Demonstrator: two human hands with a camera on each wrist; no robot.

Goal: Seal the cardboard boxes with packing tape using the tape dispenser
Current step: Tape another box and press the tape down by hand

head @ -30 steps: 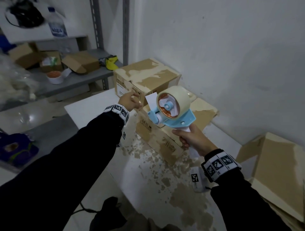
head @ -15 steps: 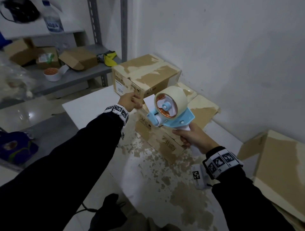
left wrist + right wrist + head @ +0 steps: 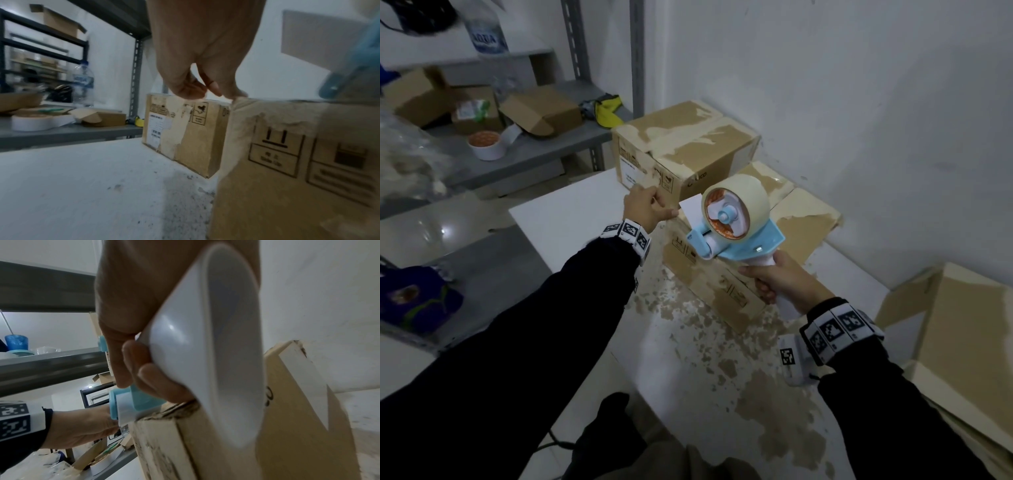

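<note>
My right hand [image 3: 780, 284] grips the white handle [image 3: 205, 353] of a blue tape dispenser [image 3: 732, 236] that carries a beige tape roll [image 3: 753, 198]. The dispenser's front sits over the left end of the near cardboard box [image 3: 715, 287]. At that box's top left corner, my left hand [image 3: 650, 209] has its fingers [image 3: 236, 95] curled. In the right wrist view a pale tape strip [image 3: 123, 412] runs from the dispenser down to them. A second box [image 3: 688, 147], patched with old tape, stands behind.
The boxes stand on a white stained table [image 3: 571, 212] against a white wall. Flattened cardboard [image 3: 962, 325] leans at the right. A grey metal shelf [image 3: 534, 157] at the left holds small boxes, a tape roll [image 3: 484, 144] and a water bottle [image 3: 486, 34].
The dispenser has sunk slightly toward the near box. My left hand has stayed at the box's corner.
</note>
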